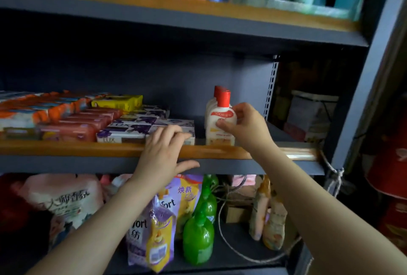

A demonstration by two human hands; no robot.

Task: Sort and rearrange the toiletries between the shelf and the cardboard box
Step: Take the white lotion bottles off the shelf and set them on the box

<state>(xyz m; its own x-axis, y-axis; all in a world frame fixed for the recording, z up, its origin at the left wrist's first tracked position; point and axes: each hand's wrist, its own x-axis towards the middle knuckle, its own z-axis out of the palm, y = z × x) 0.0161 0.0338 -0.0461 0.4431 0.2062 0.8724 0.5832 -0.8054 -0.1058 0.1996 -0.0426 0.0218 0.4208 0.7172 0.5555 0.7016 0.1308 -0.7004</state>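
A white bottle with a red cap stands at the front of the middle shelf, with more like it lined up behind. My right hand grips this front bottle from its right side, thumb across the label. My left hand rests on the shelf's wooden front edge, its fingers lying over a purple and white Lux soap box and its thumb under the edge. No cardboard box shows in the head view.
More Lux boxes, pink soap packs, a yellow pack and orange packs fill the shelf's left. Below stand refill pouches, green bottles and a rope. Tall packs line the top shelf.
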